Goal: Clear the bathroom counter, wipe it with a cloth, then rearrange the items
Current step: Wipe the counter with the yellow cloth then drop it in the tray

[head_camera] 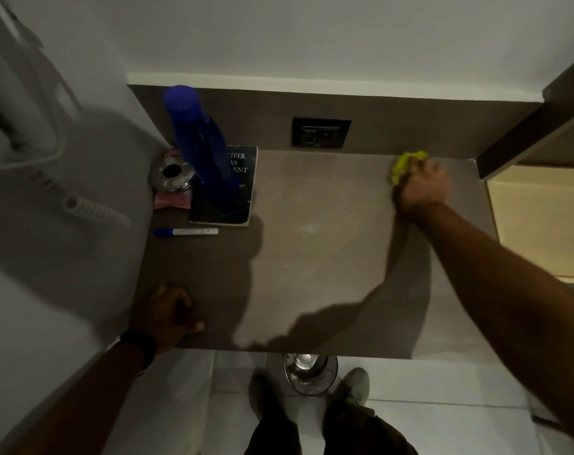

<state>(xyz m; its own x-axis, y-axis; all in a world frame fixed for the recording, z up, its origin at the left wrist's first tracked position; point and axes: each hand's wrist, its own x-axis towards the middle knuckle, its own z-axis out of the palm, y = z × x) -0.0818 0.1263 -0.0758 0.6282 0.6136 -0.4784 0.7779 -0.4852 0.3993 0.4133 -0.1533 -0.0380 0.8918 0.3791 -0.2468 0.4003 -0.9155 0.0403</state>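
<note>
My right hand (423, 185) presses a yellow-green cloth (405, 164) onto the brown counter (312, 257) at its far right corner. My left hand (170, 313) rests on the counter's near left edge, fingers curled, holding nothing. At the far left a tall blue bottle (200, 139) stands on a dark book (230, 188). Beside them a steel cup (171, 177) sits on a pink packet (170, 201). A white pen with a blue cap (185, 232) lies in front of the book.
A black wall socket (321, 132) is set in the back panel. A dark shelf (541, 126) juts out at the right. A coiled cord (82, 205) hangs on the left wall. A steel bin (310, 372) and my feet are on the tiled floor below.
</note>
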